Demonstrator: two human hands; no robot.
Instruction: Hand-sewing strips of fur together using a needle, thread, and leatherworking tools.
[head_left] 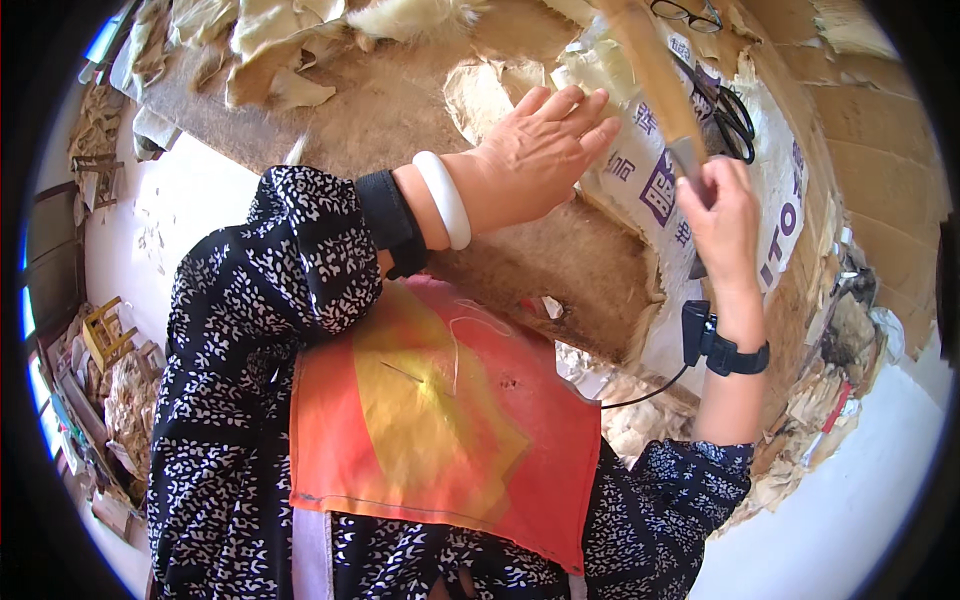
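Observation:
My left hand (548,150) lies palm down with its fingers stretched out, at the edge of a pale, thin skin-like piece (490,95) on the brown worktop (400,120). My right hand (722,215) is closed round the near end of a long tan tool (655,75). That tool looks wooden, with a grey metal-looking part beside my fingers, and it slants up to the far edge of the view. Its exact kind is unclear. Beneath it, a white printed sheet (625,170) with purple characters covers part of the worktop. Black-handled scissors (735,122) rest just beyond my right hand.
Eyeglasses (688,14) lie at the far right. Several hide pieces (275,45) are heaped at the far left. A red and yellow apron (450,400) covers my lap. Scraps (840,340) pile along the right side. A small yellow wooden stool (107,333) stands at the left.

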